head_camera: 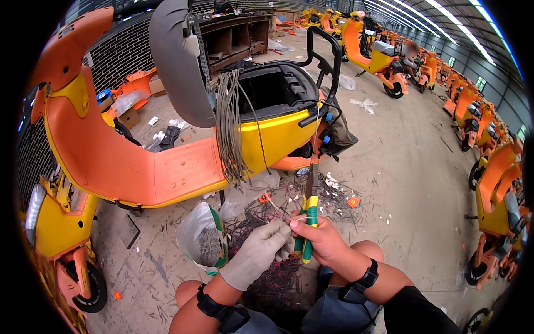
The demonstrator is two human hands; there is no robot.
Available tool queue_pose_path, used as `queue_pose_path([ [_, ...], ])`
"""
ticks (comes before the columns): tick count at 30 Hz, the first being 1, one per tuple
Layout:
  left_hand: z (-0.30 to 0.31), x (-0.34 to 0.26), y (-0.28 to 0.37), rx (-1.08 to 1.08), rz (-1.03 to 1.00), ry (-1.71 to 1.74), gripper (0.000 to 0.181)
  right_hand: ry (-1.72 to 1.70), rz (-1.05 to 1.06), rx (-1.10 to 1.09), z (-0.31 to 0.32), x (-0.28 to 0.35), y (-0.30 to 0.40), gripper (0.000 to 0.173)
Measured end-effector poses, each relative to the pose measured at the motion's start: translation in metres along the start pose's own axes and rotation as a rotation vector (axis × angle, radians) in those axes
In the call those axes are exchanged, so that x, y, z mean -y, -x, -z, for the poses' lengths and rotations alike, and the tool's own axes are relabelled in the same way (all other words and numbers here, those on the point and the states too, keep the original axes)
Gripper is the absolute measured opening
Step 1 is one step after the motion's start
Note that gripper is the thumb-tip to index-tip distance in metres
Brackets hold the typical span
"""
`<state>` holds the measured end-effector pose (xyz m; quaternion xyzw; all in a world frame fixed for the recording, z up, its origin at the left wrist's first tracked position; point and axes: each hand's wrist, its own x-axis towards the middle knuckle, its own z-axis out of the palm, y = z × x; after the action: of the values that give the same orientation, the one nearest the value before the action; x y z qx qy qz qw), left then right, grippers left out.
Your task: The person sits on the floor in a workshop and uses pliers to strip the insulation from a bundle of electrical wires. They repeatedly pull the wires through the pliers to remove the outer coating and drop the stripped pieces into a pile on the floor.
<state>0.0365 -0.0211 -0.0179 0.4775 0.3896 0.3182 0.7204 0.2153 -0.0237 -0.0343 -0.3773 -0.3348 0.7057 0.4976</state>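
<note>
My left hand (pixel 260 250), in a pale knit glove, pinches the end of a thin light wire (pixel 301 218). Close against it, my bare right hand (pixel 323 240) has its thumb across the green-and-yellow handles of a pair of pliers (pixel 309 229). The same wire passes by that thumb and fingertips. The pliers' dark jaws point up towards the rear of an orange-and-yellow scooter (pixel 271 135). A light strand (pixel 318 125) runs down from the scooter's rear to near the jaws. A bundle of grey cables (pixel 231 133) hangs over the scooter's side. My left fingertips are partly hidden.
An open white-and-green sack (pixel 202 242) with grey wire scraps stands left of my hands. Dark and reddish wire offcuts (pixel 271 275) cover the floor below. The scooter's seat (pixel 179 62) is tipped up. Rows of scooters (pixel 496 183) line the right; another person (pixel 411 58) sits farther back.
</note>
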Motion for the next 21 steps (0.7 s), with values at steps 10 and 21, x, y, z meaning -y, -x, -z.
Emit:
queue_pose_path([
  [10, 0.005, 0.001, 0.003, -0.033, -0.159, -0.341, 0.025, 0.244, 0.147, -0.009, 0.0, 0.004, 0.002, 0.015],
  [21, -0.004, -0.008, 0.005, -0.21, -0.171, -0.476, 0.021, 0.31, 0.228, -0.034, -0.001, 0.001, 0.003, 0.014],
])
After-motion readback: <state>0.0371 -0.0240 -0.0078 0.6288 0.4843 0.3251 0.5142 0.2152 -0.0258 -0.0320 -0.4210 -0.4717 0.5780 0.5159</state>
